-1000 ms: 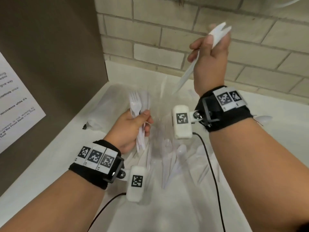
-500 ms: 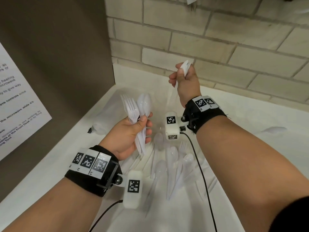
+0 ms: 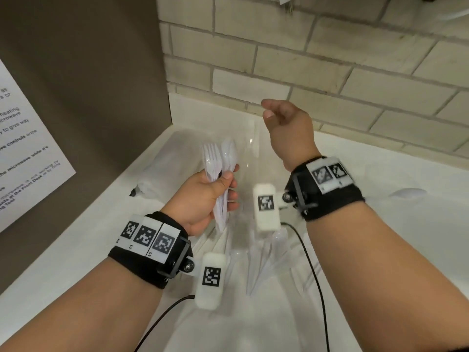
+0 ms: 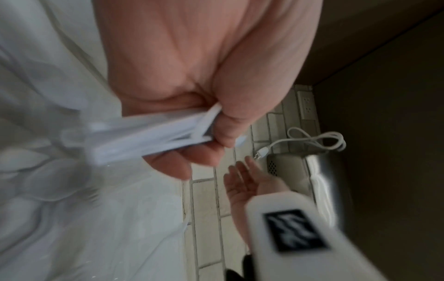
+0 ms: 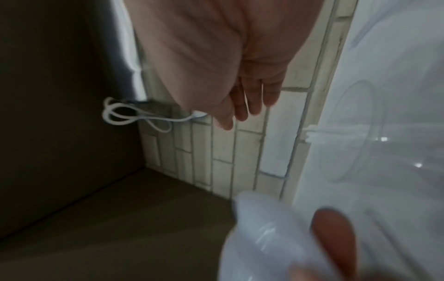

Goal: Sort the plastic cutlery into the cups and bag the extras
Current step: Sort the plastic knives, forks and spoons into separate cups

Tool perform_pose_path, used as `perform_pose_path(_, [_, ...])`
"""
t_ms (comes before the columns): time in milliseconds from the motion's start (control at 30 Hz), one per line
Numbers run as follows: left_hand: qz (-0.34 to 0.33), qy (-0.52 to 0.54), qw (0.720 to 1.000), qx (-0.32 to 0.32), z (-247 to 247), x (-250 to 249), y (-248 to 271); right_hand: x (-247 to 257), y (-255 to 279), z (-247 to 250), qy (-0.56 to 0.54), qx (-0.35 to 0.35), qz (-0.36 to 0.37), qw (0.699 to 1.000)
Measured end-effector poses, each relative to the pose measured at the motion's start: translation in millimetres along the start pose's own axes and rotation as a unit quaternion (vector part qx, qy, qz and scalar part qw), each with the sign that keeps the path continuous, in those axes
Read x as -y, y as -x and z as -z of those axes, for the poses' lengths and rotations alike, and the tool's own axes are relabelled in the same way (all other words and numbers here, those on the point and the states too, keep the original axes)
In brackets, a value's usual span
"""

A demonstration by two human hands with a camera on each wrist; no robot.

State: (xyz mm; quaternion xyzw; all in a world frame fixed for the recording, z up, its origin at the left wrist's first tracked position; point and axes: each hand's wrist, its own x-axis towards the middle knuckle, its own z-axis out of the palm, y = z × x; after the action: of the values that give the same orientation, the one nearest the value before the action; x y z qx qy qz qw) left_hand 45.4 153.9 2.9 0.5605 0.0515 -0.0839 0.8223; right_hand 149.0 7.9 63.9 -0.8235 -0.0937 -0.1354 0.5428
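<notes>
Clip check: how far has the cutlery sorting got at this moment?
Early. Done: the right wrist view shows something white standing in a clear cup, but blur hides what it is. In hand: the left hand grips a bunch of forks and spoons; the right hand is empty. Left: loose cutlery lies on the counter; nothing visibly bagged.

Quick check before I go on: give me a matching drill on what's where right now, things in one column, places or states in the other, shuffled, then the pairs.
Things:
1. left hand
2. right hand
3. loose cutlery
4. lone spoon

States or places:
A. lying apart on the counter, far right
B. raised, fingers relaxed, holding nothing
C. scattered on the counter below the wrists
D. gripping a bundle of forks and spoons

Pairs: 1-D, 2-B, 3-C, 4-A
</notes>
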Motion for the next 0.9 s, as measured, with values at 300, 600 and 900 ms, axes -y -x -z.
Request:
perform_pose_path(300, [-0.116,-0.315,0.936,-0.103,-21.6,6.4,-6.6,10.6,80.5,-6.9,0.091,0.150,-0.071,0.982])
perform_pose_path(600, [-0.150,-0.293,0.943,-0.041,-36.6,4.1,0.3,8.6,82.8,-11.5,0.069,0.149,-0.064,0.984])
perform_pose_path(900, [-0.073,-0.190,0.979,0.013,-46.1,2.9,-3.4,3.9,75.8,-2.0,-0.097,0.059,-0.199,0.973])
